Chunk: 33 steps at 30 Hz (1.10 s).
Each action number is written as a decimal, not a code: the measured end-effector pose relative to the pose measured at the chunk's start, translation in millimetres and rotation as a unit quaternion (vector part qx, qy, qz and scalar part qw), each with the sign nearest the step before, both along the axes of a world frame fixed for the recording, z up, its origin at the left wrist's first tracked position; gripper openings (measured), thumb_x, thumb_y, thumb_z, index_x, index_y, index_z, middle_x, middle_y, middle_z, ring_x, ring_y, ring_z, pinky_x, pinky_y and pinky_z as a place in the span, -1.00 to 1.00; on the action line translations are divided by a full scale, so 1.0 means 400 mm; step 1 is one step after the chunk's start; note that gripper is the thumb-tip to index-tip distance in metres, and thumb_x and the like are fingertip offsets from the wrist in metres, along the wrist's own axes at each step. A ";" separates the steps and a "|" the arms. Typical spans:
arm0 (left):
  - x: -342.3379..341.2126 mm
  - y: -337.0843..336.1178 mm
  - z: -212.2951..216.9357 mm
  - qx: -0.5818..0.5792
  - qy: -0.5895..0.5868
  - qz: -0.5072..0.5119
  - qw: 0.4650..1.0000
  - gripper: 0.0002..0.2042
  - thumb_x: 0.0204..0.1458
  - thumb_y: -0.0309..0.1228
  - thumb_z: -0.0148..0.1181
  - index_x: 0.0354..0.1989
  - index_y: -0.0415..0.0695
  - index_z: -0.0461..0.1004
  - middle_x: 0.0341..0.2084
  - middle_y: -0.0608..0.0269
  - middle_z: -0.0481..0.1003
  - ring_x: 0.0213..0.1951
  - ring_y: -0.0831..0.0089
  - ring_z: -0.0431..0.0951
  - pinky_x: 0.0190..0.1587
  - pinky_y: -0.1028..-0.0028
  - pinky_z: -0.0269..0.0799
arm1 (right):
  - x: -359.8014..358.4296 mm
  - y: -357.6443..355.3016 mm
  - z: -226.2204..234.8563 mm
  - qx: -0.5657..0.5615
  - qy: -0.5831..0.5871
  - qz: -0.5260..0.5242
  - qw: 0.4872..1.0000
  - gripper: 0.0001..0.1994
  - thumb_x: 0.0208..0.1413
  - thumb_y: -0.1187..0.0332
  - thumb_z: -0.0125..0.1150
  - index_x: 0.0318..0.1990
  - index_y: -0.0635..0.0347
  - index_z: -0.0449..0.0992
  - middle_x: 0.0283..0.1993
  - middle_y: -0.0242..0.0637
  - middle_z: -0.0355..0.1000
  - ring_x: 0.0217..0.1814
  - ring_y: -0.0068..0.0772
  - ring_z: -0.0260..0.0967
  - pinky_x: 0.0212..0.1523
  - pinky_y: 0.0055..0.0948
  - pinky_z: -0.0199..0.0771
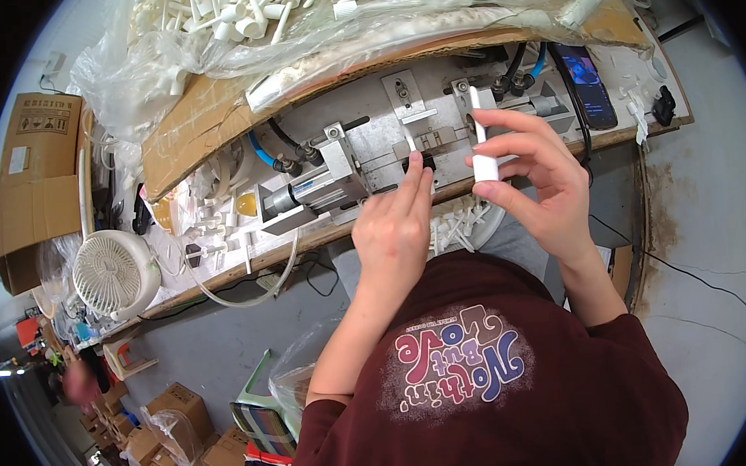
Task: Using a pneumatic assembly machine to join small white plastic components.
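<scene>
My right hand (540,167) pinches a white plastic cap with a long thin stem (485,168). The wide cap end points toward me and the stem away. My left hand (394,232) reaches over the front edge of a metal clamping fixture (377,156), with its index and middle fingers stretched out side by side. Its index fingertip touches the near end of a white stem (410,135) lying in the fixture. Between my arms, a white tub (484,230) holds several white plastic pieces, partly hidden by my left hand.
A heap of white stemmed caps (249,14) lies on plastic sheeting and cardboard (188,142) behind the fixture. Pneumatic cylinders with blue and black hoses (298,195) flank it. A phone (586,87) sits at right, a white fan (115,274) at left.
</scene>
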<state>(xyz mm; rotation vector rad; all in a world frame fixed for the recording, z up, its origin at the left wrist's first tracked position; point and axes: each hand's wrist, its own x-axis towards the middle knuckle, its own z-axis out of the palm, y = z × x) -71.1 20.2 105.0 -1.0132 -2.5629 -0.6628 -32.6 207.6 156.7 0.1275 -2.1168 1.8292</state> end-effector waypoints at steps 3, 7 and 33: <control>-0.017 0.000 0.008 -0.004 0.002 -0.006 1.000 -0.73 -0.09 -0.49 0.37 -0.16 -0.20 0.63 0.01 0.18 0.59 -0.43 0.43 0.63 -0.33 0.47 0.47 | -0.004 0.004 -0.008 0.105 0.048 -0.028 0.993 -0.68 -0.13 0.51 0.49 -0.14 0.19 0.64 0.07 -0.27 0.43 -0.26 -0.61 0.41 -0.32 -0.63 0.48; -0.018 0.007 0.007 -0.009 0.012 -0.015 1.000 -0.74 -0.12 -0.52 0.32 -0.19 -0.26 0.63 0.01 0.05 0.58 -0.57 0.48 0.56 -0.43 0.51 0.43 | 0.001 -0.003 -0.010 0.144 0.059 -0.036 0.987 -0.68 -0.16 0.47 0.52 -0.15 0.14 0.66 -0.04 -0.35 0.44 -0.39 -0.64 0.28 -0.42 -0.64 0.38; -0.019 0.005 0.015 -0.019 -0.003 -0.004 1.000 -0.76 -0.12 -0.49 0.32 -0.21 -0.21 0.65 -0.04 0.12 0.61 -0.68 0.40 0.50 -0.53 0.50 0.45 | 0.013 -0.042 -0.033 0.157 0.061 -0.025 0.985 -0.70 -0.10 0.53 0.45 -0.14 0.22 0.61 -0.15 -0.30 0.46 -0.25 -0.52 0.46 -0.32 -0.55 0.53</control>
